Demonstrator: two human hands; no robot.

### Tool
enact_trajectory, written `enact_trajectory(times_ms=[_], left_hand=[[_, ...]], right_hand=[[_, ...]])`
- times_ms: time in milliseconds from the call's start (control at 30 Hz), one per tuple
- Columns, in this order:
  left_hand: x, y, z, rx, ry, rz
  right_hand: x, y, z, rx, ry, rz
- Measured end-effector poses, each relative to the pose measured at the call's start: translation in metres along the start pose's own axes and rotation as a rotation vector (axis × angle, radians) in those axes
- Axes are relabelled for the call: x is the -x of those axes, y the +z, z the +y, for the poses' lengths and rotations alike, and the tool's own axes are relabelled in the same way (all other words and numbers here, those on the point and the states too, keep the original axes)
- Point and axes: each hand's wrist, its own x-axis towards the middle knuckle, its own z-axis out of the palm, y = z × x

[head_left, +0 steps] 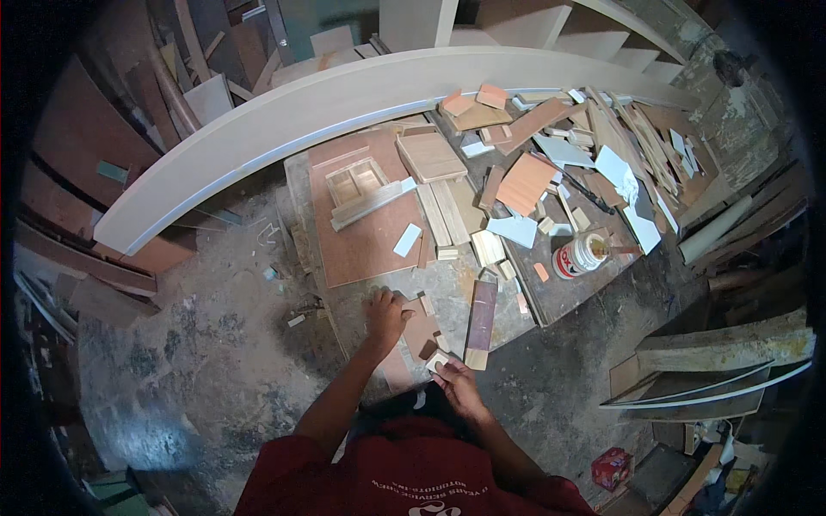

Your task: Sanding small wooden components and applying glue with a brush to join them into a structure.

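Note:
Near the table's front edge, my right hand (pixel 459 389) pinches a small pale wood block (pixel 437 360) between thumb and fingers. My left hand (pixel 386 322) is at the left side of a thin brown wood strip (pixel 419 332), its fingers curled; whatever lies under them is hidden. Small wood blocks (pixel 426 303) sit along the strip's right edge. To the right lies a sanding block (pixel 482 320) with a purplish-brown face, tilted toward me. A thin reddish strip (pixel 396 370) extends below my left hand.
Beyond my hands, a brown panel (pixel 344 258) carries a small wood frame (pixel 355 185). An open glue jar (pixel 578 256) stands at the right among wood offcuts (pixel 527 183) and white pieces (pixel 513 230). A long curved board (pixel 344 90) spans the table's far side.

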Motion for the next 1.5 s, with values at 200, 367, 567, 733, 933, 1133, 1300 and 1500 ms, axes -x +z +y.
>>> enact_trajectory(times_ms=[200,367,567,733,933,1133,1300,1500], left_hand=[[0.008,0.008,-0.006,0.039,-0.211,-0.036],[0.018,0.002,0.011,0.097,-0.381,0.018],[0.024,-0.021,0.051,0.041,-0.453,0.155],[0.033,-0.032,0.077,0.131,-0.211,0.245],[0.031,-0.022,0.081,0.401,-0.002,0.065],[0.03,0.002,0.064,0.536,0.003,0.033],[0.023,0.011,0.053,0.615,0.059,0.017],[0.017,0.014,0.052,0.623,-0.007,-0.045]], right_hand=[[-0.016,0.002,-0.017,0.122,-0.194,-0.034],[-0.063,-0.001,-0.061,0.466,-0.29,-0.009],[-0.076,0.001,-0.118,0.81,-0.447,-0.186],[-0.066,0.008,-0.153,1.358,-0.882,-0.273],[-0.075,0.01,-0.143,1.421,-0.991,-0.419],[-0.088,-0.005,-0.117,1.438,-1.024,-0.332],[-0.08,-0.003,-0.112,1.419,-0.864,-0.319],[-0.07,-0.009,-0.115,1.129,-0.836,-0.168]])
